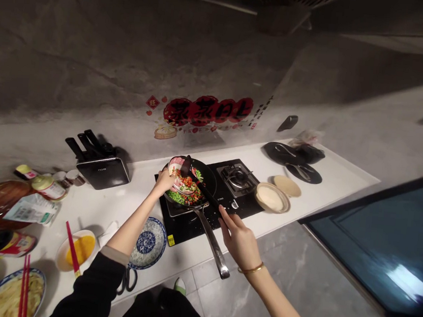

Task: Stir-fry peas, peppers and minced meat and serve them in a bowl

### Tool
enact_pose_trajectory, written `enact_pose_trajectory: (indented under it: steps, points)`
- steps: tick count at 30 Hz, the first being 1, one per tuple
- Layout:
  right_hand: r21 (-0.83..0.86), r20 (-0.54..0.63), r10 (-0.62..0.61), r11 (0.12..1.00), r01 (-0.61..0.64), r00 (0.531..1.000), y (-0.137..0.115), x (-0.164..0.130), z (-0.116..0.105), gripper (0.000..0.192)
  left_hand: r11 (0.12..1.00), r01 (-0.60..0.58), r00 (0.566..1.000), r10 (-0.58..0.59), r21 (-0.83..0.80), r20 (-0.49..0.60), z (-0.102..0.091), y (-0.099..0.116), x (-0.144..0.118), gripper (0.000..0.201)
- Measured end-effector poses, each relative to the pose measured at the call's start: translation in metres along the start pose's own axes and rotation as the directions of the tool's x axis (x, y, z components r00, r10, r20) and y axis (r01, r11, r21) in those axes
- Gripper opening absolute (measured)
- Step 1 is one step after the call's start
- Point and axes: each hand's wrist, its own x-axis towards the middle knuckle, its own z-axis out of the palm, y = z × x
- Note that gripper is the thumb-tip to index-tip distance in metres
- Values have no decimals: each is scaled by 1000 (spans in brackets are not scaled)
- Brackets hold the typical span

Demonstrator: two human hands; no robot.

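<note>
A: Right hand point(239, 237)?
B: Fingers closed on the black spatula point(198, 179), whose blade rests in the wok point(190, 184).
A: Left hand point(164, 180)?
B: Gripping a tilted bowl point(178, 168) at the wok's rim; chopped vegetables point(184, 189) lie inside, apparently peppers.
A: Wok position?
B: On the hob point(208, 197), on the white surface point(118, 209).

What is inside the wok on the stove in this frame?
The wok holds chopped red and green vegetables. The bowl in the left hand and the spatula cover part of the contents; the wok's bottom is hidden.
</note>
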Motion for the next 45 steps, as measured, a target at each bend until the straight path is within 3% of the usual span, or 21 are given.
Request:
enact_pose_trajectory:
  steps: [6, 14, 20, 25, 29, 33, 36, 41, 45]
  points:
    - [-71, -13, 53, 996, -53, 999, 15, -18, -7, 38, 1000, -9, 1000, 9, 28, 6, -5, 0, 2, 42]
    - [140, -18, 46, 989, -43, 999, 13, -22, -3, 38, 998, -49, 999, 48, 42, 10, -2, 4, 1, 41]
    - [40, 36, 45, 998, -47, 998, 17, -31, -5, 39, 998, -49, 999, 50, 26, -9, -1, 1, 3, 42]
    - [-31, -24, 57, 998, -57, 998, 26, -29, -10, 39, 999, -42, 999, 43, 22, -25, -1, 1, 1, 43]
    - [62, -61, 59, 997, -55, 996, 26, -25, -13, 37, 999, -48, 998, 49, 23, -42, -4, 4, 1, 44]
    - [163, -10, 38, 986, -36, 999, 24, -24, -18, 37, 998, -53, 997, 54, 25, -57, -7, 3, 0, 46]
    - [150, 14, 29, 988, -31, 999, 26, -25, -21, 38, 998, -55, 996, 56, 23, -66, -10, 0, 0, 46]
    - [47, -59, 48, 998, -46, 997, 32, -23, -23, 37, 998, -64, 996, 64, -7, -57, -16, -10, 4, 47]
    - [154, -124, 28, 988, -9, 992, 26, -15, -22, 36, 995, -89, 996, 89, -52, 7, -19, -14, 6, 42]
